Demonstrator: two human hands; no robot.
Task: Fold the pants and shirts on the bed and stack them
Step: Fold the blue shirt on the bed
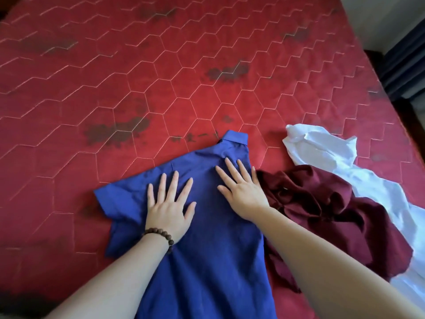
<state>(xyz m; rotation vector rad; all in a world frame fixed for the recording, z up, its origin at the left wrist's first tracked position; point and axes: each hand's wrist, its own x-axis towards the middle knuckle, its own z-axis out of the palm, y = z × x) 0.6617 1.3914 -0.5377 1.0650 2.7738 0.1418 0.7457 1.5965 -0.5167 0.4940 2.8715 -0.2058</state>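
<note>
A blue shirt (207, 238) lies spread on the bed (115, 77), collar pointing away from the person and its body running down toward the bottom edge of the view, where it passes out of sight. Its short sleeve on the left sticks out to the side, with the cuff lying flat on the red quilted mattress (the stitching makes a pattern of hexagons, and several dark blotches mark the cloth). Both hands lie flat on the shirt, fingers straight and spread wide, holding nothing. The left hand (169, 203) presses the cloth near the left sleeve; a bracelet (161, 236) of dark beads circles its wrist. The right hand (241, 192) rests higher up, toward the collar, close to the shirt's right edge, with its fingertips pointing up and left. Just beside the blue shirt on the right lies a maroon shirt (326, 215), crumpled and unfolded, its edge touching or tucked slightly under the blue one (which of the two I cannot tell). Further right, a white shirt (326, 153) lies rumpled too, partly under the maroon one and trailing down to the right edge of the view. At the far right, past the edge of the bed, hangs a dark curtain (404, 65).
</note>
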